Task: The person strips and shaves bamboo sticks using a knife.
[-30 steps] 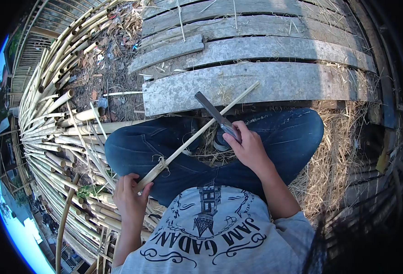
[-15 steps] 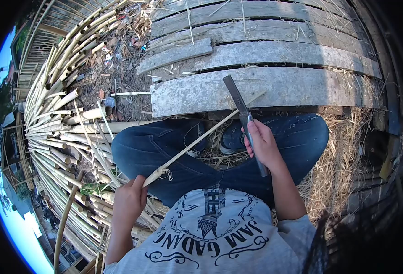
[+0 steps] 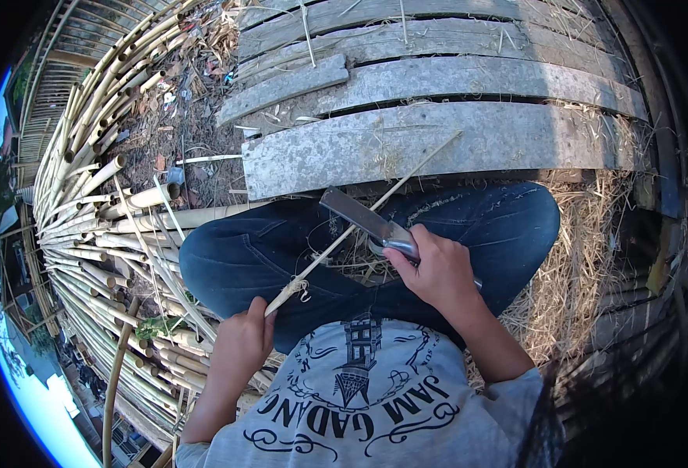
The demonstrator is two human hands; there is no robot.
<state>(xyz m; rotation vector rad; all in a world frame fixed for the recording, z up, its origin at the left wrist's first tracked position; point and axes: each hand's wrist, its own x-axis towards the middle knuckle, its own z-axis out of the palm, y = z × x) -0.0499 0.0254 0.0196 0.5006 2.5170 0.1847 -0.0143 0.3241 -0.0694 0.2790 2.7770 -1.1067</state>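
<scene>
My left hand [image 3: 244, 337] is closed around the near end of a thin bamboo strip [image 3: 334, 246]. The strip slants up and to the right across my lap, and its far tip lies over the front plank. Curled shavings cling to it just past my fist. In my right hand [image 3: 440, 267] is a knife [image 3: 359, 214] with a broad dark blade and a metallic handle, my fingers wrapped around it. The blade crosses the strip at about its middle; whether the two touch I cannot tell. Part of the handle is hidden by my hand.
A platform of weathered planks [image 3: 437, 144] lies in front of my knees, with a loose board [image 3: 285, 87] on it. Many bamboo poles [image 3: 118, 257] are stacked at the left. Straw-like shavings [image 3: 570, 265] cover the ground at the right.
The knife has turned from near upright to a flatter slant, its blade tip swinging down and left over the strip. My left hand and the strip's near end have shifted slightly right.
</scene>
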